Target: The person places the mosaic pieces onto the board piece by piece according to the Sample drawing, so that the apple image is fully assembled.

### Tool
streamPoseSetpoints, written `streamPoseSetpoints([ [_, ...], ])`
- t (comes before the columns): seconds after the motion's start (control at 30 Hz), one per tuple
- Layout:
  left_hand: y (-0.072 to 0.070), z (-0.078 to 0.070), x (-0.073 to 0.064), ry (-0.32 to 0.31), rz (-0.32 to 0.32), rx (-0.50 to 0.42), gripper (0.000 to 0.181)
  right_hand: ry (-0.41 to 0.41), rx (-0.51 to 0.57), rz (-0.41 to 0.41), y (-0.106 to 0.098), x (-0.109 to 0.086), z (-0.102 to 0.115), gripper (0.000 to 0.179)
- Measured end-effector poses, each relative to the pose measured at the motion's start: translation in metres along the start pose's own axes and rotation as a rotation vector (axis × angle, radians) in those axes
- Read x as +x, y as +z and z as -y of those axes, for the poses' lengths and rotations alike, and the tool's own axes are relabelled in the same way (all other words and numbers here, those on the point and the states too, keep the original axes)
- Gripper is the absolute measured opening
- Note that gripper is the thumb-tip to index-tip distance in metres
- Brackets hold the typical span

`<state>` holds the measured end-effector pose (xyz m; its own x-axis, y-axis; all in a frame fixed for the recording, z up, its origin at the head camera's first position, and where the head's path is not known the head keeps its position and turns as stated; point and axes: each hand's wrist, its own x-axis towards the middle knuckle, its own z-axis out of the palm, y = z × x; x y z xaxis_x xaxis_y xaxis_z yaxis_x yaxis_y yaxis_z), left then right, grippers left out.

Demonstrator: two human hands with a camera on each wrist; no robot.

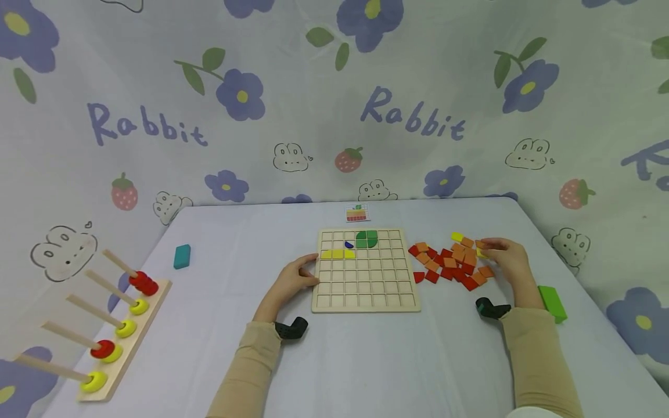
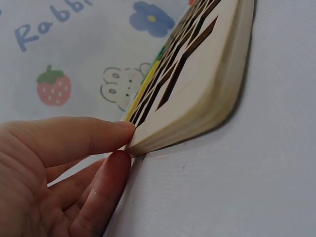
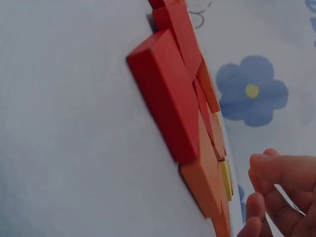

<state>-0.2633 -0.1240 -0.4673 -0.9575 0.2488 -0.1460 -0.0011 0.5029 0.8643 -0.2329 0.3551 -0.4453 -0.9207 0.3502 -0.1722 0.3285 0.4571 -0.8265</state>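
Note:
A square wooden grid board (image 1: 366, 290) lies on the table, with yellow pieces (image 1: 337, 253) in a row, a small blue piece (image 1: 349, 245) and green rounded pieces (image 1: 367, 238) on it. My left hand (image 1: 290, 283) holds the board's left edge; in the left wrist view its fingertips (image 2: 121, 131) meet the rim. At the right, my right hand (image 1: 504, 258) hovers over the far right side of a pile of red and orange pieces (image 1: 455, 264). In the right wrist view the fingers (image 3: 284, 170) are bent and apart, with nothing visible between them.
A small printed pattern card (image 1: 358, 213) lies behind the board. A wooden peg stand (image 1: 128, 342) with red and yellow rings stands at the left, near a teal block (image 1: 182, 256). A green block (image 1: 552, 303) lies beside the right forearm.

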Motion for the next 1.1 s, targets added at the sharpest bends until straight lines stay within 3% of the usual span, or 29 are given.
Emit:
streamPoseSetpoints([
  [0.23, 0.001, 0.0, -0.001, -0.005, 0.006, -0.019, 0.067, -0.006, -0.035, 0.035, 0.002, 0.004, -0.006, 0.049],
  [0.47, 0.0, -0.002, -0.001, -0.015, 0.001, -0.004, 0.067, 0.076, -0.112, 0.037, 0.006, 0.005, 0.001, 0.049],
  [0.8, 0.0, 0.001, 0.002, -0.045, 0.001, -0.028, 0.067, 0.041, -0.161, 0.029, 0.004, 0.001, 0.008, 0.052],
  [0.97, 0.0, 0.002, 0.002, -0.039, 0.001, -0.028, 0.067, 0.041, -0.081, 0.014, 0.004, 0.0, 0.01, 0.054],
  [1.1, 0.001, 0.002, 0.001, -0.034, 0.003, -0.026, 0.067, 0.04, 0.123, 0.089, 0.005, 0.0, 0.016, 0.057],
])
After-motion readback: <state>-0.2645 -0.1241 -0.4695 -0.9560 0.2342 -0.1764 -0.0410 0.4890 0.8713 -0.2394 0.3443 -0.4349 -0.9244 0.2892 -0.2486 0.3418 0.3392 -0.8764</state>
